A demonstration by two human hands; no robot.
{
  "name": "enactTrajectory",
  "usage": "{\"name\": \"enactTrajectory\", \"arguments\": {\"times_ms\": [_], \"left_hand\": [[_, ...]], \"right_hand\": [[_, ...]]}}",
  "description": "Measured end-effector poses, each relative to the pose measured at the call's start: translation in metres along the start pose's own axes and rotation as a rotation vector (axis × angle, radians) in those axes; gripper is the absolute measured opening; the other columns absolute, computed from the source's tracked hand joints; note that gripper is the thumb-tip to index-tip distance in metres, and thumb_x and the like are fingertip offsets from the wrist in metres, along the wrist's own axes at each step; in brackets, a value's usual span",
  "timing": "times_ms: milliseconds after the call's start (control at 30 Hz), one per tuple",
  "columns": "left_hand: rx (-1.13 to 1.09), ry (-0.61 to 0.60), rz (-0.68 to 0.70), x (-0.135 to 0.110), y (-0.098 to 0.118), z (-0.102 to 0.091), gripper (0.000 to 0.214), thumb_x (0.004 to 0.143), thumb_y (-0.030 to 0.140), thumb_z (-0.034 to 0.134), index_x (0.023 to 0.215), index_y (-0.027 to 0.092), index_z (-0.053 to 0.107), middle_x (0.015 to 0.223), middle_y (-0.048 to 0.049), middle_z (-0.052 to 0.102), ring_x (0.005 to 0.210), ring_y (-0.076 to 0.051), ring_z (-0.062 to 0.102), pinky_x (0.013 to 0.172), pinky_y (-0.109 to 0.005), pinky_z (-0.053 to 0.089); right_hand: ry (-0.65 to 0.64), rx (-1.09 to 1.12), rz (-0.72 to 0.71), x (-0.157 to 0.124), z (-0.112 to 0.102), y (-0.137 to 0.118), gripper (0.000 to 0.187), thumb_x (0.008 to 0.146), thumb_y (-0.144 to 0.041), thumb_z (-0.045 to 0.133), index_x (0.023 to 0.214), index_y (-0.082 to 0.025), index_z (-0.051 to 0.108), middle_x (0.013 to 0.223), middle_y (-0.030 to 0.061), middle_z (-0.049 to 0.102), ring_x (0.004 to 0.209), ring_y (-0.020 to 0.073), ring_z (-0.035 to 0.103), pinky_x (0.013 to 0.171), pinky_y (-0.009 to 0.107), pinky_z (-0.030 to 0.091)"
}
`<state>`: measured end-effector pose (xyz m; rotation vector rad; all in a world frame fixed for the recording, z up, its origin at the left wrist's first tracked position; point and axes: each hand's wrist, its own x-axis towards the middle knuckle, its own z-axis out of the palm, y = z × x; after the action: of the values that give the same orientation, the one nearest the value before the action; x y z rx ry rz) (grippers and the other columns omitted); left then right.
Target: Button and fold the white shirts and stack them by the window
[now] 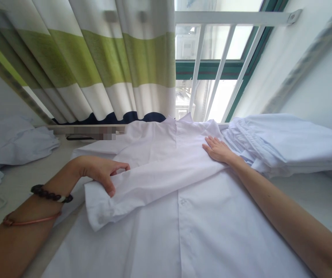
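Observation:
A white button-up shirt (200, 224) lies spread flat on the table in front of me, collar toward the window. One sleeve (142, 185) is folded across its chest. My left hand (102, 172) rests at the cuff end of that sleeve, thumb and fingers pinched on the fabric edge. My right hand (218, 150) lies flat with fingers stretched out on the shirt's shoulder near the collar. My left wrist wears a dark bead bracelet and a thin reddish band.
A stack of folded white garments (284, 143) sits at the right beside the shirt. Crumpled pale clothes (12, 141) lie at the left. Behind are a green-and-white striped curtain (96, 61) and a barred window (218, 65). A white wall (322, 77) stands at the right.

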<state>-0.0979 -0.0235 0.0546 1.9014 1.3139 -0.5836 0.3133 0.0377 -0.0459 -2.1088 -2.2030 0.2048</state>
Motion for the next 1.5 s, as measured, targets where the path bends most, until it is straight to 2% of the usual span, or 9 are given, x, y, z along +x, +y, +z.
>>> {"name": "enactTrajectory", "arguments": {"times_ms": [200,367,433,600,833,967,1100,1267,1500], "left_hand": [[0.291,0.389,0.028,-0.022,0.049,0.021,0.049,0.059,0.045,0.071,0.096,0.02,0.051,0.099,-0.0057,0.061,0.086,-0.023,0.057,0.072,-0.031,0.044],[0.529,0.179,-0.091,-0.038,0.099,0.059,0.03,0.062,0.039,0.075,0.078,0.019,0.059,0.078,-0.0054,0.064,0.069,-0.023,0.058,0.059,-0.031,0.04],[0.604,0.198,-0.08,-0.037,0.104,0.066,0.012,0.071,0.022,0.066,0.081,0.017,0.062,0.08,-0.0073,0.066,0.071,-0.023,0.06,0.061,-0.031,0.041],[0.54,0.046,0.031,-0.03,0.1,0.068,0.022,0.062,0.004,0.057,0.073,0.02,0.068,0.075,-0.0025,0.067,0.062,-0.018,0.057,0.048,-0.025,0.034],[0.372,-0.001,0.089,-0.027,0.093,0.063,0.025,0.064,0.04,0.074,0.057,0.019,0.063,0.055,0.0017,0.056,0.05,-0.013,0.048,0.046,-0.026,0.032],[0.355,0.434,0.3,-0.014,0.097,0.066,0.03,0.089,0.043,0.05,0.08,0.018,0.064,0.093,-0.0053,0.063,0.079,-0.018,0.059,0.073,-0.03,0.047],[0.384,0.841,0.47,0.021,0.103,0.086,0.044,0.096,0.045,0.037,0.126,0.016,0.049,0.138,-0.0123,0.045,0.128,-0.026,0.039,0.109,-0.042,0.03],[0.474,0.731,0.432,0.055,0.086,0.101,0.061,0.097,0.051,0.024,0.148,0.018,0.022,0.156,-0.0071,0.02,0.144,-0.023,0.012,0.117,-0.043,0.01],[0.492,0.64,0.377,0.039,0.069,0.098,0.073,0.09,0.064,0.029,0.15,0.026,0.013,0.157,-0.0036,0.008,0.144,-0.026,0.006,0.116,-0.045,0.008]], "right_hand": [[0.006,-0.014,0.006,-0.003,-0.001,-0.003,0.067,0.094,-0.051,0.016,0.149,-0.014,0.022,0.156,0.0083,0.016,0.143,0.0275,0.014,0.115,0.046,0.014],[0.007,-0.03,0.007,-0.003,-0.001,-0.004,0.066,0.094,-0.05,0.016,0.149,-0.013,0.023,0.156,0.0091,0.017,0.143,0.0275,0.015,0.115,0.046,0.015],[0.006,-0.033,0.01,-0.003,-0.001,-0.004,0.066,0.094,-0.05,0.016,0.149,-0.013,0.023,0.156,0.0087,0.018,0.143,0.0272,0.015,0.115,0.046,0.015],[0.002,-0.031,0.013,-0.002,-0.001,-0.003,0.066,0.094,-0.05,0.016,0.149,-0.014,0.022,0.156,0.0075,0.017,0.143,0.0261,0.015,0.115,0.046,0.014],[0.001,-0.027,0.015,-0.002,-0.002,-0.003,0.066,0.094,-0.05,0.016,0.149,-0.014,0.022,0.157,0.0073,0.016,0.143,0.0265,0.015,0.115,0.045,0.014],[0.007,-0.03,0.017,-0.002,-0.002,-0.004,0.066,0.094,-0.05,0.016,0.149,-0.014,0.022,0.156,0.0075,0.016,0.143,0.0262,0.015,0.115,0.045,0.014],[0.007,-0.026,0.023,-0.003,-0.002,-0.004,0.066,0.094,-0.05,0.016,0.149,-0.015,0.022,0.157,0.0066,0.016,0.143,0.0257,0.014,0.115,0.044,0.014],[0.001,-0.022,0.024,-0.002,-0.002,-0.003,0.066,0.094,-0.051,0.015,0.15,-0.016,0.021,0.157,0.0061,0.015,0.143,0.0255,0.014,0.115,0.044,0.013],[-0.005,-0.035,0.018,-0.002,-0.002,-0.002,0.066,0.094,-0.052,0.015,0.15,-0.017,0.02,0.157,0.0062,0.014,0.144,0.0248,0.012,0.115,0.043,0.012]]}}
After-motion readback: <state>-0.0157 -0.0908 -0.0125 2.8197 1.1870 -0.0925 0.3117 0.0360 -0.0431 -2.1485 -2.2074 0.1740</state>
